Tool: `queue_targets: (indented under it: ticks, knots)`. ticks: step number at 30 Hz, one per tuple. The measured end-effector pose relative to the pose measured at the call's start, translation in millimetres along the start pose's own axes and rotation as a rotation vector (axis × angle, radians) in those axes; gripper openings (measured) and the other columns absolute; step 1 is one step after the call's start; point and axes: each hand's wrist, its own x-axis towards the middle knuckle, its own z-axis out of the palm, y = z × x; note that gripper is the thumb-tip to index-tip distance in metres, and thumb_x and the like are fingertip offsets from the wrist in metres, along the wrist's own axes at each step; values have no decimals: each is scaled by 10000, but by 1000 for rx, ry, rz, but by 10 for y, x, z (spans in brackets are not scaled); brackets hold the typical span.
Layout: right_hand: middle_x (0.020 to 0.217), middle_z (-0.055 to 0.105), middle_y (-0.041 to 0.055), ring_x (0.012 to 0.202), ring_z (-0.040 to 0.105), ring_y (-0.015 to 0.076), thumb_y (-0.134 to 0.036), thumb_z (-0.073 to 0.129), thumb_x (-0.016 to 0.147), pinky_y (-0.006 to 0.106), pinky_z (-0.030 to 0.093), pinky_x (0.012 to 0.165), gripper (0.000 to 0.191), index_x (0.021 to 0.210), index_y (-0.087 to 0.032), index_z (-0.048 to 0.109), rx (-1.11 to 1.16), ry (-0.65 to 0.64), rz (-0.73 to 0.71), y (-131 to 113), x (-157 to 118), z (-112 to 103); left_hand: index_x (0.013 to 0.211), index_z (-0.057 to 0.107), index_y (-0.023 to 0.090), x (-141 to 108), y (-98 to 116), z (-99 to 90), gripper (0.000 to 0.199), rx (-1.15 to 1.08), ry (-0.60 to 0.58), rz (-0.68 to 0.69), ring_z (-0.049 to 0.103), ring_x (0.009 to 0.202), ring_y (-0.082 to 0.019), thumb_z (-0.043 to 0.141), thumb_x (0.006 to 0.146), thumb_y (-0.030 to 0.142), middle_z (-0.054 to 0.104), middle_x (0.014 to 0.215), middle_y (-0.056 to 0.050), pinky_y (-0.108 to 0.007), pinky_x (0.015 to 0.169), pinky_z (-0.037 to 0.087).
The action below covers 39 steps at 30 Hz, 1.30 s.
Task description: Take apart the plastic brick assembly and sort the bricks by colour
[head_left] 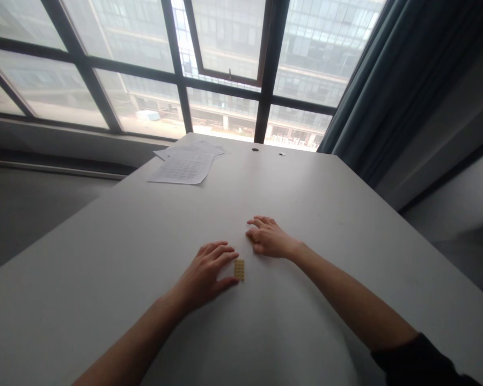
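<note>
Extends the left hand point(209, 268) from the lower left of the frame, in the head view, palm down just left of the lower centre, with fingers parted and thumb well away from them. Spans a small yellow card point(240, 271) between forefinger and thumb, with fingertip by the upper end and thumb by the lower left corner. Shows rows of darker marks on that card, flat on the white table point(145, 230) just below the middle of the frame. Extends the right hand point(270, 238) from the lower right, with a bare forearm and a dark sleeve point(414, 362) near the corner. Bends forefinger and thumb of that hand over a yellowish-brown piece point(254, 240), above and right of the card and apart from it; being mostly covered, cannot tell whether pinched or only touched. Spreads the other right fingers forward over the tabletop. Farther up, left of centre, shows overlapping printed papers point(185, 167), and right of them, near the far edge, two small round holes point(255, 150). Fills the top with a dark-framed window point(225, 32), and the upper right with a blue-grey curtain point(378, 80).
</note>
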Motion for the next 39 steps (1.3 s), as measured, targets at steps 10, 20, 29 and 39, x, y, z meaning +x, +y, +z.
queue_targets:
  ticks: [10,20,29,39]
  knots:
    - [1349,487,139,1298,353,323,-268,675,751,506,293,1038,466,1200,-190,582,72,28,10,61,23,91,1171,589,234,0,6,9,433,15,9,7,488,1202,-285,670,785,413,617,1208,-78,-455,1004,382]
    - [1402,442,112,1332,314,311,-334,693,749,511,264,1061,559,1279,-251,537,164,30,34,164,-7,121,1162,591,230,4,12,-4,422,29,8,17,496,1194,-282,667,789,411,622,1199,-79,-454,991,391]
    - [1451,409,77,1355,289,331,-153,610,724,559,234,1066,568,1268,-307,565,169,-103,-1,116,93,-14,1175,580,228,3,2,-6,437,34,-8,21,492,1197,-288,668,788,410,619,1205,-76,-461,991,387]
    - [1381,482,123,1322,346,325,-217,645,722,511,292,1045,425,1147,-209,638,118,-50,1,48,113,25,1159,601,235,-6,0,5,432,16,22,15,503,1187,-285,681,772,407,625,1196,-81,-449,992,398]
